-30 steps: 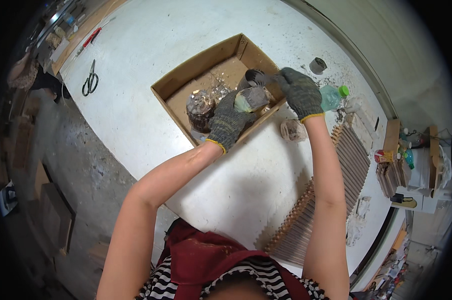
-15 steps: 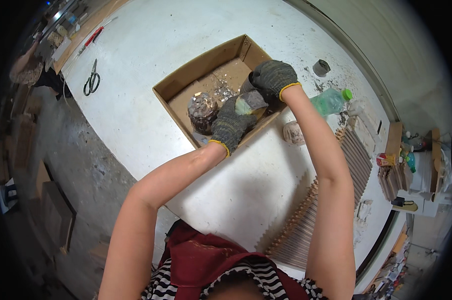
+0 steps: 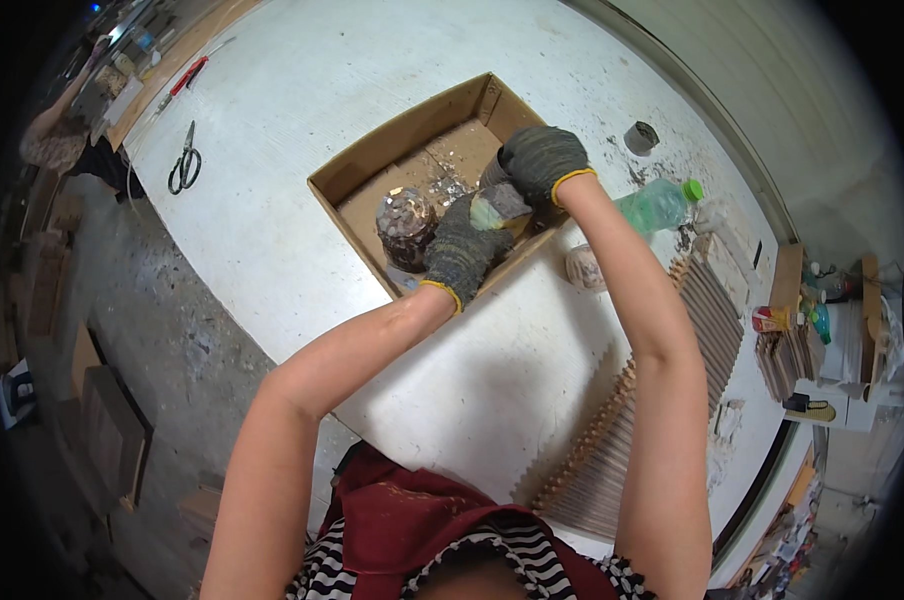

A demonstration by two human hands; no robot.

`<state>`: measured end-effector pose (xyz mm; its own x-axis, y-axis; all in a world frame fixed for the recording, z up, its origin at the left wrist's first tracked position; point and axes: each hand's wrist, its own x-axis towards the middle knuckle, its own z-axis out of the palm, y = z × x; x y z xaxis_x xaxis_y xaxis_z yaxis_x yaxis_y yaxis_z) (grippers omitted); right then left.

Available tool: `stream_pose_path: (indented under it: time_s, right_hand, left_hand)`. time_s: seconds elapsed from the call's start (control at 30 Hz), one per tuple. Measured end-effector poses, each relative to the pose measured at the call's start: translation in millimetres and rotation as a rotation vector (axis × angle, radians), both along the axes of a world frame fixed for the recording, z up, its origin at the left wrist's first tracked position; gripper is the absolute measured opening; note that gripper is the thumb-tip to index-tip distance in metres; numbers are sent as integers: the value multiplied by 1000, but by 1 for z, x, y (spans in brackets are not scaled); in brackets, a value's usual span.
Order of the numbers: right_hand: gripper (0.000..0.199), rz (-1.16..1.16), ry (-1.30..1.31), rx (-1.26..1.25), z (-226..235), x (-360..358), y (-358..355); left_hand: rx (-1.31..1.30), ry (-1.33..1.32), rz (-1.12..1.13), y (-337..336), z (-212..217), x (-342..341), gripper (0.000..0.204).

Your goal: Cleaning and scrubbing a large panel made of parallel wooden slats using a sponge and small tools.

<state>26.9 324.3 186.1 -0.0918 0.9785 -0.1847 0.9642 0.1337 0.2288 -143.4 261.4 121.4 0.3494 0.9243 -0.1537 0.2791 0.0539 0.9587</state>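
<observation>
Both hands wear dark knitted gloves with yellow cuffs and work over an open cardboard box (image 3: pixel 357 163). My left hand (image 3: pixel 459 250) is closed inside the box around a greyish piece with a pale greenish-yellow patch (image 3: pixel 494 206); its kind is unclear. My right hand (image 3: pixel 544 162), fingers curled, grips a dark grey curved piece (image 3: pixel 493 172) near the box's right wall, partly hidden by the glove. Left of my left hand, a round, dark, mottled lump with shiny chips (image 3: pixel 406 214) sits in the box. Small pale flakes (image 3: pixel 450 185) lie scattered on the box's bottom.
On the white table (image 3: pixel 452 380) lie black scissors (image 3: pixel 185 163), a red-handled tool (image 3: pixel 187 77), a small grey curled piece (image 3: pixel 641 138), a green-capped bottle (image 3: pixel 655 207), a round pale-brown object (image 3: pixel 584 267) and a ribbed brown rack (image 3: pixel 597 450). Another person (image 3: pixel 62 140) is at far left.
My right hand has shifted slightly left and down with the dark curved piece. The mottled lump now shows a lighter, chip-covered top. My left hand has hardly moved.
</observation>
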Motion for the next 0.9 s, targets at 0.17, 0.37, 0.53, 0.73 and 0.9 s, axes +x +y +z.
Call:
stream_pose_path:
  time_s: [0.17, 0.37, 0.53, 0.73, 0.9]
  right_hand:
    - [26, 18, -1, 61, -5, -1, -1]
    - [24, -47, 28, 6, 19, -7, 2]
    - [24, 184, -39, -18, 12, 5, -4]
    - [29, 32, -47, 0, -7, 8, 1]
    - [29, -193, 320, 84, 30, 24, -29]
  left_hand:
    - [-79, 4, 7, 1, 1, 0, 58]
    - [9, 28, 47, -1, 2, 0, 59]
    - [-7, 49, 30, 0, 3, 1, 59]
    - [-67, -2, -4, 1, -3, 3, 60]
    - [-42, -17, -54, -1, 15, -3, 62]
